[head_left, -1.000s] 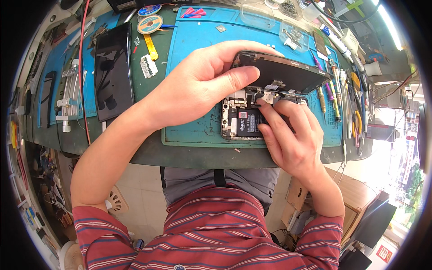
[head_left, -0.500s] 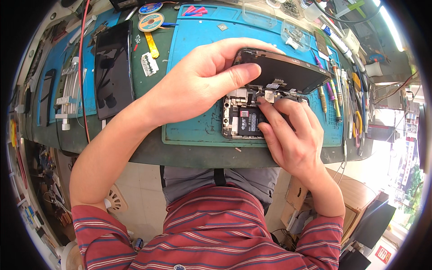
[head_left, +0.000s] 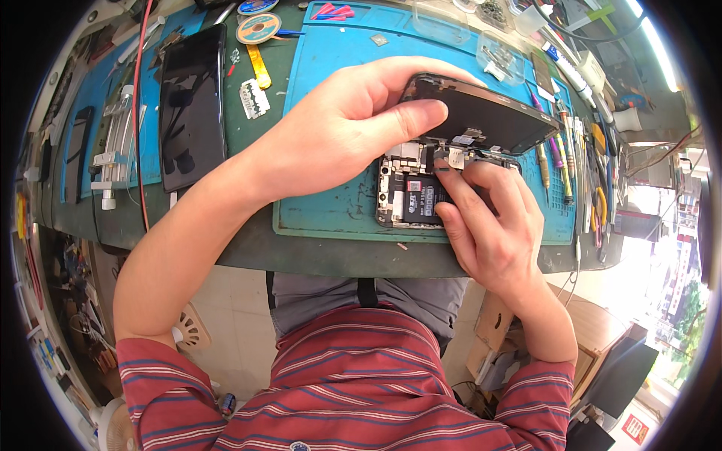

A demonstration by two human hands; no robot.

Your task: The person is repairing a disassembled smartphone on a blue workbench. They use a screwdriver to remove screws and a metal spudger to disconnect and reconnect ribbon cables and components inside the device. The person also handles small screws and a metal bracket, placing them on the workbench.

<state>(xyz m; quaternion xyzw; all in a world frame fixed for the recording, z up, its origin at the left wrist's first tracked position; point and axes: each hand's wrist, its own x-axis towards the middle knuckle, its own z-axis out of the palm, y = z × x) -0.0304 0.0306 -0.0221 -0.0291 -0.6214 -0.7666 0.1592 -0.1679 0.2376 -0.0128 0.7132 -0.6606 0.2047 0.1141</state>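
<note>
An opened smartphone lies on the blue repair mat (head_left: 331,218), its board and black battery (head_left: 421,201) exposed. My left hand (head_left: 361,124) pinches the left end of the phone's black screen (head_left: 489,116), thumb on the inner side, fingers behind. The screen is tilted up along the far side of the phone body (head_left: 387,195). My right hand (head_left: 492,218) rests over the body's right part, index fingertip touching down near a small silvery plate (head_left: 456,158) below the screen. Its thumb stays apart beside the battery, and the other fingers are bent. Whatever lies under that fingertip is hidden.
Left of the mat lie a large black glass panel (head_left: 194,109), a razor blade (head_left: 254,99) and a solder wick spool (head_left: 258,28). Screwdrivers (head_left: 558,154) and pliers (head_left: 600,207) line the right side. A clear parts box (head_left: 500,60) stands behind the screen.
The view has shifted slightly, so the bench things sit a little differently. Both hands keep nearly the same pose, the left on the screen and the right index finger inside the phone.
</note>
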